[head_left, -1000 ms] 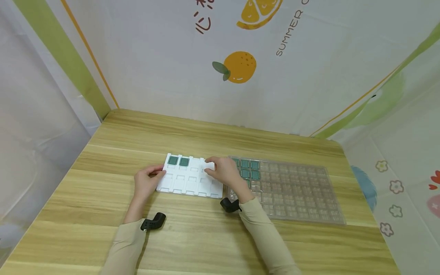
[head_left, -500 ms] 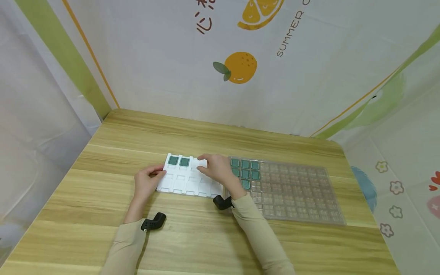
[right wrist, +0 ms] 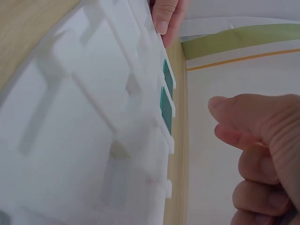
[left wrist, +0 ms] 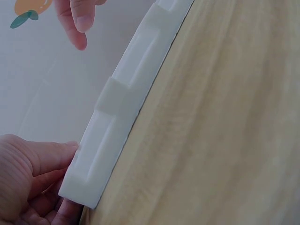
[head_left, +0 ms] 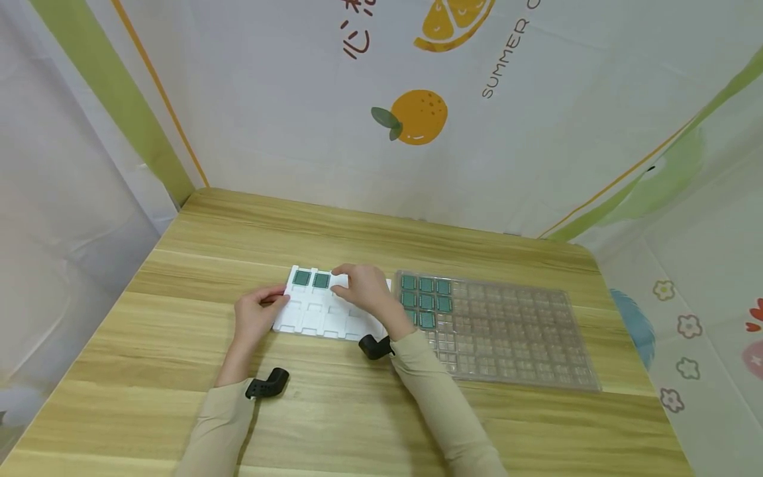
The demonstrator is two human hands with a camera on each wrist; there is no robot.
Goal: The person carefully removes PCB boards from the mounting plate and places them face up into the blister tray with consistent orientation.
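A white plastic tray with moulded pockets lies on the table, and two green square chips sit in its far-left pockets. At the tray's left edge, my left hand pinches the rim; in the left wrist view the thumb lies against it. My right hand is over the tray's far side, just right of the second chip. Its thumb and forefinger are apart, with nothing seen between them, and the other fingers are curled. The hand and forearm hide the tray's right part.
To the right, close beside the white tray, lies a larger clear plastic tray with many pockets. Several green chips fill pockets at its far-left corner. Wooden table surrounds both trays, and a printed curtain hangs behind.
My right hand has moved left across the white tray towards the second chip, uncovering more chips in the clear tray. The left hand keeps its grip on the rim.
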